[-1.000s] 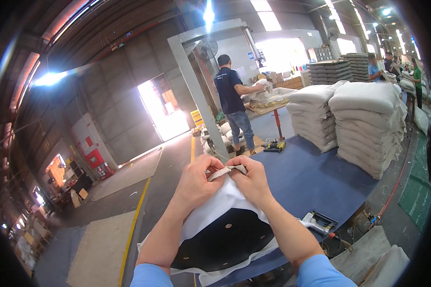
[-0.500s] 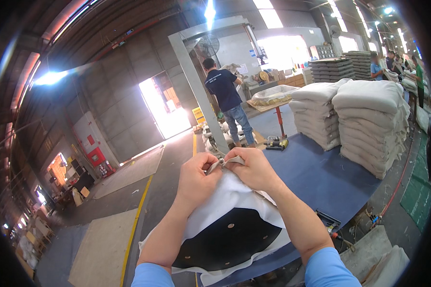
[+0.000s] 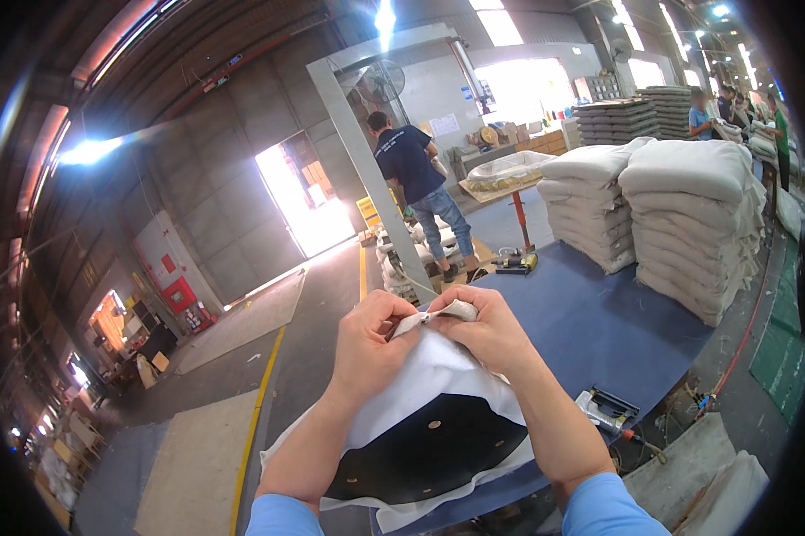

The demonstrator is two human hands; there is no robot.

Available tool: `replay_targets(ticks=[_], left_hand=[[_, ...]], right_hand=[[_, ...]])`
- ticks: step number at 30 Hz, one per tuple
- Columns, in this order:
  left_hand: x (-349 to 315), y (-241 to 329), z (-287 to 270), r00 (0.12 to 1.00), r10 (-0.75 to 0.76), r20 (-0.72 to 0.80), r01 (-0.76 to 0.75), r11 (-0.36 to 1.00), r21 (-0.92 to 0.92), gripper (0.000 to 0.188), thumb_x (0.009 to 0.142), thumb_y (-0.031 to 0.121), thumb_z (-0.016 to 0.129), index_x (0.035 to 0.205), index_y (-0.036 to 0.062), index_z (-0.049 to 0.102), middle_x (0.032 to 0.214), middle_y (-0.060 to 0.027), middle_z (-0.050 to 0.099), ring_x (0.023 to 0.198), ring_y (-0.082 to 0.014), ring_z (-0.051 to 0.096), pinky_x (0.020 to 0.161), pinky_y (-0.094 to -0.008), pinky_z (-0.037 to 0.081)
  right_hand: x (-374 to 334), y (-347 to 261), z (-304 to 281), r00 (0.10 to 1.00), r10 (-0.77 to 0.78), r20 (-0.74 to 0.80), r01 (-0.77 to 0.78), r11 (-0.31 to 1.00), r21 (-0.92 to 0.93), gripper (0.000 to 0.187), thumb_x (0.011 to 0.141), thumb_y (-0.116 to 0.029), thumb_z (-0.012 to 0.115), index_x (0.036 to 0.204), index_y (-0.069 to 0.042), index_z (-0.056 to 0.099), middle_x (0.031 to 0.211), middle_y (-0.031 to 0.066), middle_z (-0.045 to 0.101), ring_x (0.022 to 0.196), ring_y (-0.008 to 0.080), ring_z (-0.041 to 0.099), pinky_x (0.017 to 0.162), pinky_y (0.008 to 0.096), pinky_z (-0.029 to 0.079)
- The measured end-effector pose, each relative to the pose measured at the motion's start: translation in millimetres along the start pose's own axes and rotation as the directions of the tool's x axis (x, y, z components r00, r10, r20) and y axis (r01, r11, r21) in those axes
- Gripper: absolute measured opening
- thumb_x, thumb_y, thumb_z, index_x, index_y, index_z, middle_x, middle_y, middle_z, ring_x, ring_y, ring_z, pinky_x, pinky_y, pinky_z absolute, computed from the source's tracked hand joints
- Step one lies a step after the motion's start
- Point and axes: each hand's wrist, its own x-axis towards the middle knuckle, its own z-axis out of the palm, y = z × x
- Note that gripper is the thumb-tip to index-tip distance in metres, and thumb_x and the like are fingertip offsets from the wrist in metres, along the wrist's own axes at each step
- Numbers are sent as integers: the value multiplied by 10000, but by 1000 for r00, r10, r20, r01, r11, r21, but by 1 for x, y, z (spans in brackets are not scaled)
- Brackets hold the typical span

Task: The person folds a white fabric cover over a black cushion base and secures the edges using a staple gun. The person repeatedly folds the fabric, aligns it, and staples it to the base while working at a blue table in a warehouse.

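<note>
Left hand and right hand pinch white fabric beyond the black panel. It's likely soft, light; grip its edge.

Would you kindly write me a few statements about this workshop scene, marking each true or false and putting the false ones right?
1. The left hand and right hand both pinch the edge of the white fabric. True.
2. The surface below the fabric is plain red. False: the black panel carries small, light round spots.
3. The right hand grips a power tool. False: the silver-and-black tool lies apart from both hands, by the edge of the blue tabletop.
4. Two stacks of pale, soft pieces stand toward the right. True.
5. The nearest co-worker faces the camera. False: the co-worker in the dark shirt is turned away.
</note>
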Motion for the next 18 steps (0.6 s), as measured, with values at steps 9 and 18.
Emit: replay_targets(ticks=[9,18], left_hand=[[-2,-2,3,999,30,-15,-31,998,-47,107,905,-32,774,991,2,720,996,-60,672,892,-129,692,785,-287,589],[-4,0,4,998,61,9,-61,998,-30,79,959,-51,738,999,4,696,1014,-16,654,900,-84,690,795,-250,580]], right_hand=[[-4,-15,-5,983,143,117,-152,986,75,308,879,-10,835,1157,-24,701,1031,20,713,956,95,638,847,267,516],[-13,-13,-11,985,89,151,-98,994,53,318,895,-63,823,1186,-49,695,1072,22,709,1014,106,625,907,296,516]])
